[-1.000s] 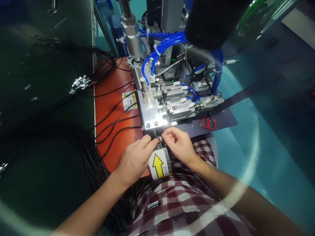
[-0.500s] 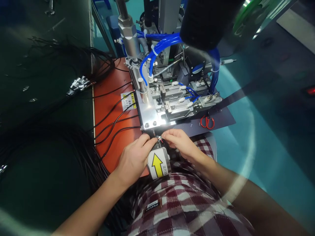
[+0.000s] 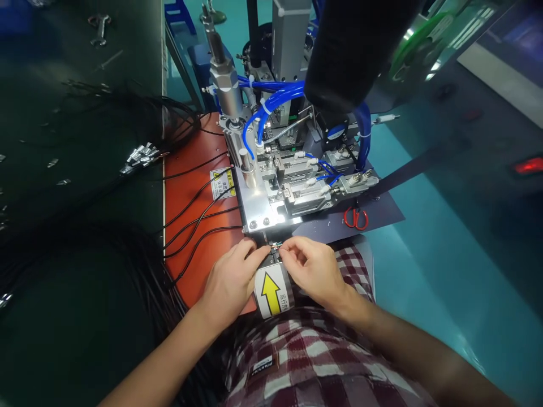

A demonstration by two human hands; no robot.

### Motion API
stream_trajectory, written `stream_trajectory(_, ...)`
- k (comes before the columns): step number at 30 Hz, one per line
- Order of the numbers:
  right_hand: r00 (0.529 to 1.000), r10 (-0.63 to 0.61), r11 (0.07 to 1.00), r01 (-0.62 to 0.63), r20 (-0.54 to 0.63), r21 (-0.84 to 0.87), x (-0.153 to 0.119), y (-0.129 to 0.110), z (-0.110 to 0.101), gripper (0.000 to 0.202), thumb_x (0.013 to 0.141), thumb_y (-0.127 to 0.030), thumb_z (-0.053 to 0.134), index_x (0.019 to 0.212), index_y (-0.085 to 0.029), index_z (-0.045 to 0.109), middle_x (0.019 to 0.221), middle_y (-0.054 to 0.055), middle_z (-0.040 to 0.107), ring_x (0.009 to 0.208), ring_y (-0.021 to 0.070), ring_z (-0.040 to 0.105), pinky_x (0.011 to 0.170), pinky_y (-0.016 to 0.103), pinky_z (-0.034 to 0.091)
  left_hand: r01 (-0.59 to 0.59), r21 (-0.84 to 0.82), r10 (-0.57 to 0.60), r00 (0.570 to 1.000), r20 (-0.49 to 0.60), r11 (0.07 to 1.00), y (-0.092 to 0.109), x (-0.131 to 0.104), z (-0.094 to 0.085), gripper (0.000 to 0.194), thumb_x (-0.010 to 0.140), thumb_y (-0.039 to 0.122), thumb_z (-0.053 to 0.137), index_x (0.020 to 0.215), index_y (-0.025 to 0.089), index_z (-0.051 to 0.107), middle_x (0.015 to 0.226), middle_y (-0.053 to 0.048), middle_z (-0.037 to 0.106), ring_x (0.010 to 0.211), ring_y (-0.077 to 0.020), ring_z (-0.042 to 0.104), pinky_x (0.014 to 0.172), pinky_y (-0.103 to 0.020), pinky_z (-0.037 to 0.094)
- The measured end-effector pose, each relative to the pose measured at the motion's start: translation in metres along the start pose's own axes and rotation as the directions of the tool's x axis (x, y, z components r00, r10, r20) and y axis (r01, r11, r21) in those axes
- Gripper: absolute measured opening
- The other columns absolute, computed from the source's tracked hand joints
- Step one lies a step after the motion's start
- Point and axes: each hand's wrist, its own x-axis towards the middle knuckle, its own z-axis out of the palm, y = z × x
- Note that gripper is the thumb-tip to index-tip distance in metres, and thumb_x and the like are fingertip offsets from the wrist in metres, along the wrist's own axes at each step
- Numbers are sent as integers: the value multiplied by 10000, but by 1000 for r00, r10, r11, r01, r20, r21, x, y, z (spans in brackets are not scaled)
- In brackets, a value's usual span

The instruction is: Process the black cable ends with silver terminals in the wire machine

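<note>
Head view. The left hand [image 3: 231,277] is at the near edge of the machine [image 3: 275,206], palm down, its thumb tip at the left side of some fine wire ends [image 3: 275,246]. Whether its fingers pinch the piece or only steady it cannot be told, as the hand covers the contact. The right hand [image 3: 316,268] comes in from the right; its thumb and forefinger are pinched together on the wire ends. Individual strands are too small to count.

The wire ends lie between the two sets of fingertips, just beyond a white plate [image 3: 259,299] marked with a yellow arrow [image 3: 271,291] pointing away from the person. To the left, an orange board [image 3: 190,206] carries a warning label [image 3: 223,183], and several black cables [image 3: 199,233] run across it to the machine's left side. Further left, on a dark table [image 3: 85,333], lies a bunch of silver connectors [image 3: 142,157]; a wrench [image 3: 100,31] lies at the far side.

Blue hoses [image 3: 288,91] arch over the far part of the machine, left of a large black cylinder [image 3: 356,51]. Red-handled scissors [image 3: 350,219] lie right of the machine's near end, on a grey sheet [image 3: 384,210]. Checked cloth [image 3: 297,356] covers the person's lap.
</note>
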Motion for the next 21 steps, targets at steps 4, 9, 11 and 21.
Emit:
stream_trajectory(4,997,43,993,-51,71,110,11,4,-5,127,810,-276,564,720,-197,606,601,-9,539,551,127,462,544,262,348,5,-15,-5,1000,-2,1000,0,0,0,294,909,157,411,1079,132,649,871,-86,590,760,-191,594,634,-281,517)
stream_trajectory(9,920,211,807,-354,329,472,21,17,-2,218,747,-377,627,684,-175,570,472,-71,413,416,83,342,426,230,241,21,-43,-20,1000,7,999,-1,-1,1,301,911,153,408,1111,153,634,872,-71,569,769,-182,581,638,-270,507)
stream_trajectory(11,922,223,781,-363,317,507,21,19,-1,266,733,-419,649,695,-166,578,506,-60,460,424,79,370,437,232,261,35,-64,-34,999,19,997,-1,-1,1,299,913,151,411,1116,159,630,901,-73,558,788,-177,575,657,-267,508)
stream_trajectory(21,922,231,680,-381,309,627,21,12,10,316,720,-447,679,677,-162,551,602,-40,541,471,71,410,506,240,309,33,207,-53,994,91,978,19,-4,-1,368,852,62,423,1177,147,571,908,-87,557,772,-215,473,650,-335,479)
